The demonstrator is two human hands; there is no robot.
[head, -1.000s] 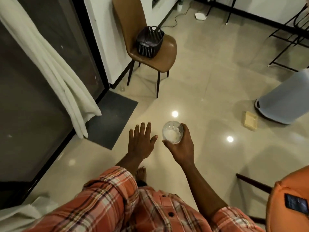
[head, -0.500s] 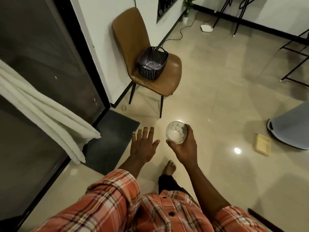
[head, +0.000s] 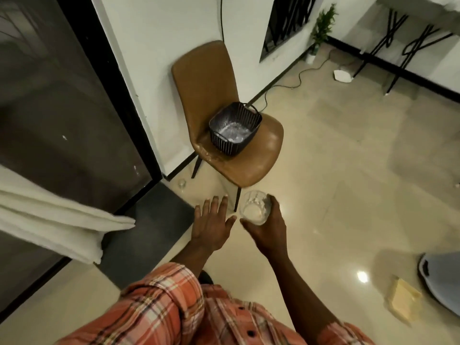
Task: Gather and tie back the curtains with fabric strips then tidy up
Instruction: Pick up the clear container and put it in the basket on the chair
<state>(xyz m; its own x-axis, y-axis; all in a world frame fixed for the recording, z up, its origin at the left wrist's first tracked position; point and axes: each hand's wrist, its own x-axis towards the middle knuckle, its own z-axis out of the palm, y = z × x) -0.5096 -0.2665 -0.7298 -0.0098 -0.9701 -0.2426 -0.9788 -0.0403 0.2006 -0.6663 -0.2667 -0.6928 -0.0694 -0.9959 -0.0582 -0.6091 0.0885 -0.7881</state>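
Note:
My right hand (head: 267,231) grips a clear drinking glass (head: 254,210) from the side, held out in front of me above the floor. My left hand (head: 212,225) is spread flat beside it, fingers straight, holding nothing. A white curtain (head: 49,220) hangs bunched across the dark glass door at the left. Ahead stands a brown chair (head: 206,88) with a dark slatted basket (head: 235,131) on its seat; something pale lies in the basket's bottom.
A dark mat (head: 149,222) lies by the door. A small clear object (head: 181,183) sits on the floor near the chair's leg. A grey bin (head: 443,282) and a yellow pad (head: 404,300) are at the right. A cable, a plant (head: 322,23) and black table legs stand beyond.
I have moved toward the chair, so it and the basket are closer and lower in view. Both hands keep their pose, the glass still in my right hand.

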